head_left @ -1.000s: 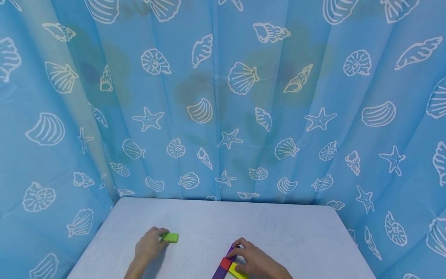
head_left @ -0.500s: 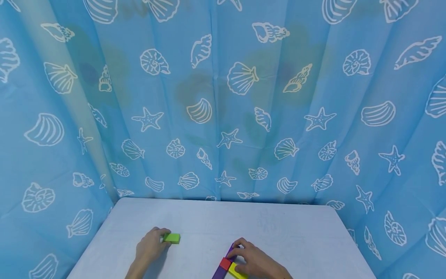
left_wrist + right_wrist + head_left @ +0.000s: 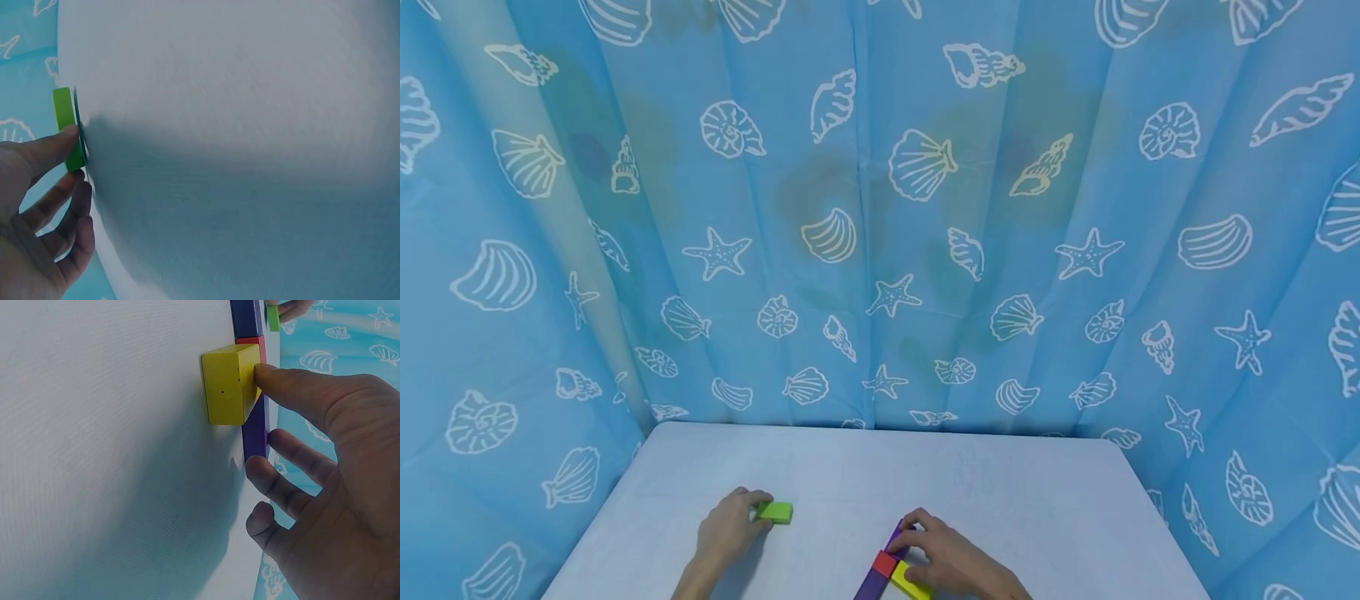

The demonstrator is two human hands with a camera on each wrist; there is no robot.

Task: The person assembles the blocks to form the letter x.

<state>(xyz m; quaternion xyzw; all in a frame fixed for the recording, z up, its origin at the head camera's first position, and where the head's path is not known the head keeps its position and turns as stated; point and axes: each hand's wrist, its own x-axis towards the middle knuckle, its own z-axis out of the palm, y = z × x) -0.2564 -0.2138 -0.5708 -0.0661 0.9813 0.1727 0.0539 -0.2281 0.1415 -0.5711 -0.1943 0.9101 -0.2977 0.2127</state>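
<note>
My left hand [image 3: 727, 529] pinches a green block [image 3: 775, 512] between thumb and fingers at the table's left side. In the left wrist view the green block [image 3: 64, 112] is close to the tabletop; whether it touches is hard to tell. Two purple blocks, a nearer one [image 3: 872, 585] and a farther one [image 3: 896, 538], form a line with a red block [image 3: 884, 564] between them. Against the red block's right side lies a yellow block [image 3: 912, 581]. My right hand [image 3: 958, 554] touches the yellow block with its thumb and the farther purple block with its fingertips.
The white table [image 3: 1000, 483] ends at a rounded far edge. A blue curtain [image 3: 865, 250] printed with white shells and starfish hangs behind it and along both sides.
My left hand has moved slightly to the right, carrying the green block with it. The right hand and the blocks beside it have kept their places.
</note>
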